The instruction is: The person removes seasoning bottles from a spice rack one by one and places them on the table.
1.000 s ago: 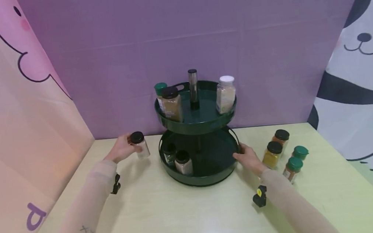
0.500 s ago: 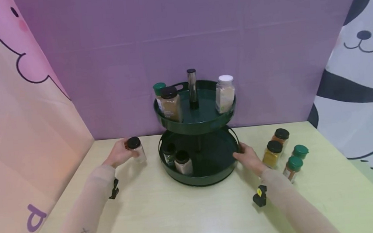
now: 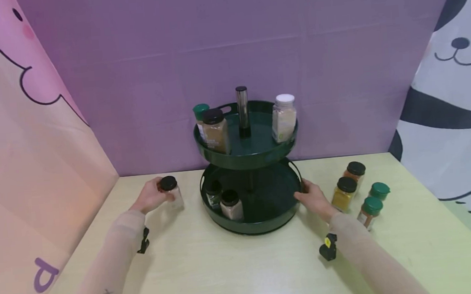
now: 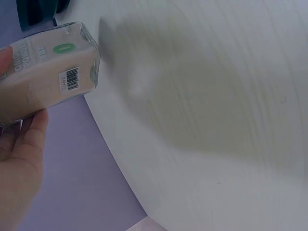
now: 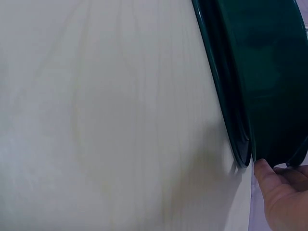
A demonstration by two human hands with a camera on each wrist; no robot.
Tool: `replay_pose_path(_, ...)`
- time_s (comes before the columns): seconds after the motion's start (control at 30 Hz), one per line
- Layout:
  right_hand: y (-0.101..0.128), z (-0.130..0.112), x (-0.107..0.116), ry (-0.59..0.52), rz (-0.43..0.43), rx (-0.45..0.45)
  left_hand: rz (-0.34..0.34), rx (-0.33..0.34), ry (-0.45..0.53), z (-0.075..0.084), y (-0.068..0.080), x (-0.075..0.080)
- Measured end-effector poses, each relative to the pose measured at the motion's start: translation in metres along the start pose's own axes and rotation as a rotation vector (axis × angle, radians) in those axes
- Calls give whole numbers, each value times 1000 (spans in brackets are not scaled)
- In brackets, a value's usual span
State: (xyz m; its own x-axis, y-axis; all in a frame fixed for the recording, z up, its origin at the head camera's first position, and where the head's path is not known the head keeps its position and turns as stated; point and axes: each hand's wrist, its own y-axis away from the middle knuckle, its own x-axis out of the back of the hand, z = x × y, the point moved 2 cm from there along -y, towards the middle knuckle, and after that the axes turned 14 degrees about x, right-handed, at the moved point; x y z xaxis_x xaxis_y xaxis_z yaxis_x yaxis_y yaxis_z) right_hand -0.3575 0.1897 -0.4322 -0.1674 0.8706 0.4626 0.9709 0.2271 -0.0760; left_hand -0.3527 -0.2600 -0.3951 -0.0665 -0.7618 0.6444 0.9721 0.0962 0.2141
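My left hand (image 3: 150, 196) grips a black-lidded spice jar (image 3: 175, 197) of pale powder, left of the two-tier green turntable (image 3: 254, 229). In the left wrist view, the jar (image 4: 53, 72) shows a barcode and a green mark; its base is close to the tabletop, and I cannot tell whether they touch. At the lower tier's right side, my right hand (image 3: 315, 200) holds the rim by its handle cutout. The thumb of that hand (image 5: 284, 202) lies against the outer wall (image 5: 269, 86) in the right wrist view; its other fingers are partly hidden.
Two black-lidded jars, one dark (image 3: 214, 196) and one pale (image 3: 232, 209), stand on the lower tier's left. A green-lidded jar (image 3: 201, 126), brown jar (image 3: 217, 137) and white-lidded jar (image 3: 284, 121) occupy the upper tier. Several jars, including a yellow one (image 3: 343, 199), stand right of my right hand.
My left hand has moved slightly left and down with the spice jar, toward the tabletop. The right hand stays on the rim, and the turntable looks unmoved.
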Motion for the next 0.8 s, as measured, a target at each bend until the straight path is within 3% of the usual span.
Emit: replay_pose_path(0.8, 1, -2, 0, -11, 17, -16, 23, 44, 15, -13, -4, -3)
